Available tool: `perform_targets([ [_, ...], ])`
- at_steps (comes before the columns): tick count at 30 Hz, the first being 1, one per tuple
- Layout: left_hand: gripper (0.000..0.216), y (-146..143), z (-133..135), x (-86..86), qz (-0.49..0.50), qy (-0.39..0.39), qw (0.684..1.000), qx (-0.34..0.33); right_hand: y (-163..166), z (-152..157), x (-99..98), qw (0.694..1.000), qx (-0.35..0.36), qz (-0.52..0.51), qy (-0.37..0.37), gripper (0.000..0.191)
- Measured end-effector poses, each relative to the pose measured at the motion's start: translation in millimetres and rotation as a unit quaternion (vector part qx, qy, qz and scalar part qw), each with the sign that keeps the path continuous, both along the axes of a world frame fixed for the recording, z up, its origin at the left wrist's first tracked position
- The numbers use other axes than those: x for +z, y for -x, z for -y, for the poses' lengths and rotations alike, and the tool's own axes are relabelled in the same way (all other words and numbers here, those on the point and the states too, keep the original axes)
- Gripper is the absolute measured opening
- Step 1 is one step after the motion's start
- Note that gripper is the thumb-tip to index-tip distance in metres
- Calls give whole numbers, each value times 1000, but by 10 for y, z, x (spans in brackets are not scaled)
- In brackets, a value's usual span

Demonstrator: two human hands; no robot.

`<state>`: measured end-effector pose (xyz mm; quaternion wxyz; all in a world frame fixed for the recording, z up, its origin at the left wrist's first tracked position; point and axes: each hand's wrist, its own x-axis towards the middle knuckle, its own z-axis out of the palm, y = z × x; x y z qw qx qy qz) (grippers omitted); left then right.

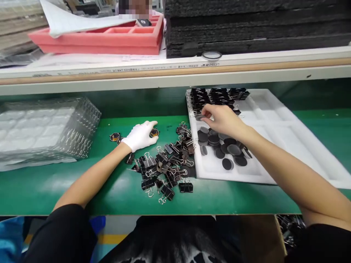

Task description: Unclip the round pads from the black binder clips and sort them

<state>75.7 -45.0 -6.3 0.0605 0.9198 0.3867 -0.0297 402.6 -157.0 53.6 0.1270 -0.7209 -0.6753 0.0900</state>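
Fingers (150,126) of the gloved left hand (139,136) lie spread and flat on the green counter (55,190), tips pressing a small round amber-rimmed lens piece (154,133), not pinching it. Two more of those pieces sit just left of the glove at middle left (114,137); one is half hidden by the wrist, so that is three in view.

Nearest, at lower centre, lies the loose heap of black binder clips (164,168) with silver wire handles: well over twenty, too tangled for an exact count. Right of it, the white foam tray (287,146) holds a scatter of dark round discs (227,149) in its near compartment, around fifteen, overlapping.

The bare right hand (223,120) hovers over that tray, its fingers curled together at a clip-and-disc piece on the edge of the far rows; whether it is actually gripped, I cannot tell. Behind it, clipped assemblies (216,96) stand packed in rows at the tray's far left corner, perhaps two dozen.

My read: a good batch is done, but the big heap and the discs say plenty remains.

Far left, one stack of clear blister trays (46,128). On the shelf at the top, one pink foam tray (104,38) and a stack of black foam sheets (257,25).
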Motion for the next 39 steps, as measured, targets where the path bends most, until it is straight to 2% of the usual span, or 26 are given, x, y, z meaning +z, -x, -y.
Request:
perform_targets([
  [2,69,-65,12,-48,17,4,1000,8,236,-121,52,991,18,-127,-34,12],
  [3,67,-73,18,-72,28,0,1000,10,383,-206,40,980,30,-194,-19,13],
  [6,58,-48,22,-120,45,-8,999,20,834,-512,-120,947,44,-301,104,13],
  [8,56,-22,6,-128,38,-8,999,27,1068,-702,-251,943,31,-282,175,11],
  [12,62,24,-50,-129,22,-16,999,31,1274,-914,-395,940,-5,-242,239,6],
  [16,66,61,-98,-155,18,-4,1000,18,1308,-960,-464,944,-23,-227,238,24],
  [19,67,65,-102,-168,20,9,1000,20,1325,-981,-486,968,15,-126,218,36],
  [22,67,65,-79,-155,39,16,999,34,1266,-973,-344,982,44,-47,178,34],
  [25,82,71,-51,-128,46,9,999,21,1107,-862,-42,981,110,-59,151,28],
  [27,85,65,-40,-117,36,9,999,5,1018,-725,142,964,175,-73,188,29],
  [29,79,42,-32,-115,36,12,999,13,1001,-561,238,941,218,-55,251,31],
  [31,70,8,-25,-121,43,12,998,38,1060,-406,236,931,233,1,282,27],
  [34,57,-30,-14,-130,41,10,998,50,1185,-256,149,935,220,75,269,17],
  [36,55,-32,-6,-130,39,2,998,45,1213,-228,107,949,188,60,247,19],
  [39,54,-9,4,-114,36,-6,999,36,1152,-289,85,973,132,-18,186,20],
])
